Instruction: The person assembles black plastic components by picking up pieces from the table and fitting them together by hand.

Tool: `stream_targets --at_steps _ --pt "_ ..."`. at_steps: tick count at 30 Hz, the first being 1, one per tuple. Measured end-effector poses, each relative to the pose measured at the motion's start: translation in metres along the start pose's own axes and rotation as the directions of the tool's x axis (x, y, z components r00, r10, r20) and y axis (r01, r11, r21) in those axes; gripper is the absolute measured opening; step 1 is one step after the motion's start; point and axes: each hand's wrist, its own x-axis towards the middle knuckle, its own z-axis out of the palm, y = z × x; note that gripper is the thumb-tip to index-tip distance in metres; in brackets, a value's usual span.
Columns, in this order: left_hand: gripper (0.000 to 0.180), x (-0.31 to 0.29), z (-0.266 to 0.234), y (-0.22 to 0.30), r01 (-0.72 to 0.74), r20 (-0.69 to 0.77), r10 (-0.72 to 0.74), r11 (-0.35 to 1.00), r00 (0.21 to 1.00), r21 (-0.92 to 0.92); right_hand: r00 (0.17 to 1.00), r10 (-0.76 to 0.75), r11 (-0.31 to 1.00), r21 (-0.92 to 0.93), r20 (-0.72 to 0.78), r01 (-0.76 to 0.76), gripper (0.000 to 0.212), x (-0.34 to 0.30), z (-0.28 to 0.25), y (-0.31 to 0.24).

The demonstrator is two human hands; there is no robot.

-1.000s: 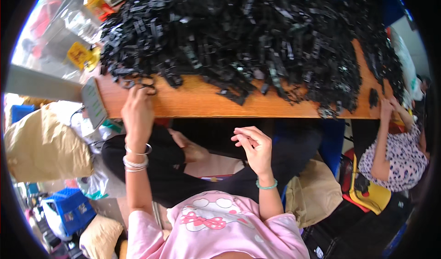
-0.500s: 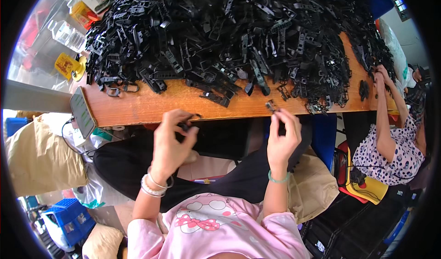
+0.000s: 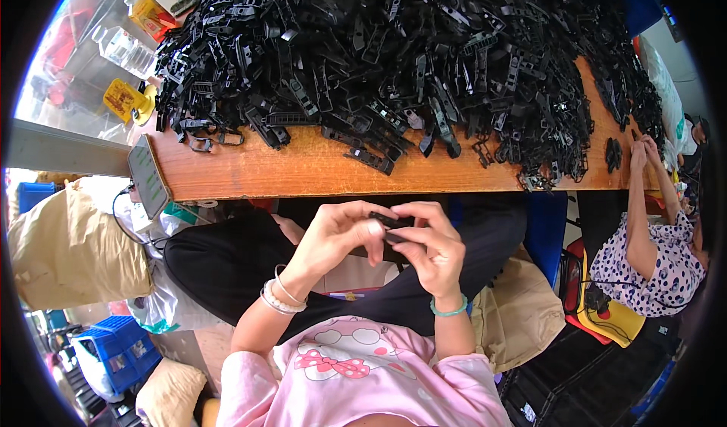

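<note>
Fabric of a pink shirt (image 3: 356,378) nearest, then black trousers (image 3: 216,264) over bent legs. Past white bracelets (image 3: 282,298) on one wrist and a green bracelet (image 3: 448,306) on the other, left hand (image 3: 339,237) and right hand (image 3: 439,256) close together, both pinching at a small black plastic piece (image 3: 389,220) with thumb and fingers. Held above the lap, just short of the surface edge; one piece or two, impossible to tell behind the fingers. Possible trouble from here: a slip and a drop into the dark space under the surface or onto the black trousers, hard to spot there, because of so slight a hold on so slim a piece. Also possible: a bent or snapped end, from uneven pressure between the hands. Points roughly left to right along its long axis, with the left end slightly farther from the body. Farther off, brown wooden surface (image 3: 250,171), with loose black strips (image 3: 369,160) near its edge. Beyond, a broad heap of black parts (image 3: 363,56). Off to the right, a co-worker (image 3: 647,268) in a spotted top.
</note>
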Motion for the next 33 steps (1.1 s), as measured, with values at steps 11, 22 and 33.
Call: stream_targets --at_steps 11,22,33 --pt "0.031 0.05 -0.018 -0.009 -0.386 0.227 0.668 0.097 0.709 0.917 0.767 0.505 0.804 0.54 -0.396 -0.25 0.01 -0.01 0.01 0.016" --pt "0.037 0.023 0.003 -0.011 -0.149 -0.113 0.145 0.988 0.983 -0.031 0.788 0.53 0.789 0.524 -0.314 -0.322 0.011 -0.001 0.024 -0.001" --pt "0.026 0.021 -0.001 -0.011 -0.055 -0.099 0.081 0.969 0.992 0.239 0.841 0.403 0.888 0.376 -0.362 -0.264 0.019 0.001 0.031 0.005"
